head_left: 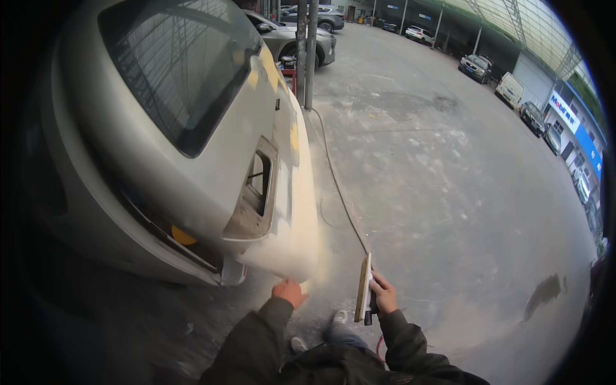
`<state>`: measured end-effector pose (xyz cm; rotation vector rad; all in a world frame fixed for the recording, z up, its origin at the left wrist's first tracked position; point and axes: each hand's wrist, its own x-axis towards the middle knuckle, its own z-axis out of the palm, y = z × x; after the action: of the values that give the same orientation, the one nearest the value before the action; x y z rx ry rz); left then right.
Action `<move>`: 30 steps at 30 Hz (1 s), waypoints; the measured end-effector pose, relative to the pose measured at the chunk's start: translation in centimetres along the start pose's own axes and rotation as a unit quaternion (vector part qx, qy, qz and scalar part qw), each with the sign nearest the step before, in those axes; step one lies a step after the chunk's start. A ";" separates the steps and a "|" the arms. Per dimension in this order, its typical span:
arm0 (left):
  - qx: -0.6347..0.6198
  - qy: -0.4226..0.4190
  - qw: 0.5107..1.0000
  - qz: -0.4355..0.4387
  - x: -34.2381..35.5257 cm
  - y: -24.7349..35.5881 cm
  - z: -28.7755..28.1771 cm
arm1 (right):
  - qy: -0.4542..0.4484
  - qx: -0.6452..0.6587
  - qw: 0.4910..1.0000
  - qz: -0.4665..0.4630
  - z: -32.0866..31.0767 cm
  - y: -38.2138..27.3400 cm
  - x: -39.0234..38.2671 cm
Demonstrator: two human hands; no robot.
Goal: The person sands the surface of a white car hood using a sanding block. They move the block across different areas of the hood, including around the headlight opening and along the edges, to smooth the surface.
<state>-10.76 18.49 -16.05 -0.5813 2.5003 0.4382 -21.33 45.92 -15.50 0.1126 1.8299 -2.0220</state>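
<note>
A silver vehicle's rear (212, 173) fills the left side, its body tilted in the wide view. Pale filler dust coats its lower back panel (298, 218), and yellowish patches (294, 144) show higher up. My left hand (290, 292) is just below that panel's near lower corner, knuckles up. Its fingers bend out of sight, and whether they touch the panel is unclear. To the right, my right hand (385, 296) grips a long, flat sander (364, 290) by its dark handle. The sander stands on edge, its broad face toward the vehicle and away from it.
An empty light opening (260, 183) gapes in the bodywork. A thin hose or cable (337, 173) runs over the concrete floor (449, 212) from grey posts (312, 58) toward the sander. My shoes (340, 316) are below. Parked cars (476, 66) line the far right.
</note>
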 end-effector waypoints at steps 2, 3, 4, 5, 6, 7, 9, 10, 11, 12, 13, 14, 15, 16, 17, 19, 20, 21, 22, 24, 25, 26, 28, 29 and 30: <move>-0.037 0.029 0.996 0.073 -1.1 0.3 2.1 | 0.015 0.087 0.995 0.050 -0.2 1.0 1.3; -0.068 0.051 0.992 0.096 -1.3 0.5 3.3 | 0.020 0.131 0.988 0.077 -0.4 1.6 2.0; -0.099 0.072 0.985 0.120 -1.1 1.0 4.6 | -0.023 0.151 0.983 0.101 -1.1 3.7 3.7; -0.130 0.093 0.978 0.135 -0.8 1.4 5.1 | -0.060 0.201 0.969 0.133 -0.7 4.3 4.3; -0.140 0.094 0.973 0.157 -1.0 3.4 4.0 | -0.090 0.246 0.952 0.160 -0.6 4.1 4.5; -0.150 0.095 0.968 0.179 -1.2 5.6 2.9 | -0.118 0.289 0.932 0.186 -0.7 3.9 4.8; -0.162 0.131 0.954 0.216 -0.4 8.6 1.0 | -0.164 0.262 0.920 0.240 -0.5 0.7 4.8; -0.165 0.164 0.942 0.240 0.7 9.9 0.4 | -0.186 0.247 0.913 0.265 -1.3 0.1 5.7; -0.168 0.196 0.930 0.262 1.8 11.5 -0.3 | -0.208 0.231 0.905 0.291 -2.2 -0.5 6.9; -0.156 0.235 0.913 0.295 3.2 13.3 -1.4 | -0.253 0.180 0.914 0.261 -3.5 -1.1 8.2; -0.134 0.254 0.909 0.300 4.7 14.8 -2.1 | -0.250 0.129 0.928 0.243 -4.6 -1.9 9.5; -0.113 0.273 0.905 0.305 6.4 16.2 -2.6 | -0.248 0.078 0.939 0.225 -5.7 -2.6 10.8; -0.092 0.288 0.901 0.310 7.6 17.6 -3.4 | -0.266 0.107 0.928 0.236 -6.6 -3.3 12.3; -0.101 0.293 0.902 0.302 8.5 18.7 -4.3 | -0.285 0.134 0.916 0.249 -7.6 -4.0 14.0; -0.113 0.295 0.901 0.298 9.1 19.9 -5.4 | -0.301 0.159 0.903 0.261 -8.7 -4.8 15.7; -0.153 0.298 0.907 0.255 10.1 21.6 -7.0 | -0.418 0.340 0.782 0.314 -9.5 -8.0 19.1; -0.187 0.298 0.908 0.225 10.7 22.3 -7.4 | -0.399 0.301 0.818 0.286 -10.4 -7.9 21.1; -0.218 0.297 0.910 0.191 11.1 22.7 -8.0 | -0.378 0.263 0.849 0.260 -10.3 -8.6 22.7; -0.219 0.316 0.910 0.156 11.4 22.9 -8.8 | -0.358 0.259 0.863 0.245 -10.1 -9.2 24.2; -0.233 0.340 0.902 0.125 12.5 23.1 -10.6 | -0.288 0.218 0.914 0.185 -9.8 -9.7 27.3; -0.238 0.345 0.901 0.112 13.1 23.2 -11.2 | -0.264 0.185 0.931 0.168 -10.1 -10.0 28.6; -0.234 0.364 0.895 0.111 13.7 22.8 -11.7 | -0.246 0.157 0.945 0.150 -9.6 -10.3 30.0; -0.225 0.401 0.881 0.111 14.9 22.0 -12.7 | -0.213 0.073 0.970 0.093 -8.1 -10.6 32.2; -0.249 0.376 0.888 0.093 15.5 21.4 -13.1 | -0.200 0.019 0.978 0.052 -6.7 -11.0 32.9; -0.274 0.350 0.893 0.076 16.1 20.7 -13.6 | -0.185 -0.034 0.982 0.008 -5.2 -11.4 33.6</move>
<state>-38.85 25.58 -10.29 -0.8812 3.1223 1.2013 -57.09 43.38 -16.50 -0.2523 1.6507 -1.8186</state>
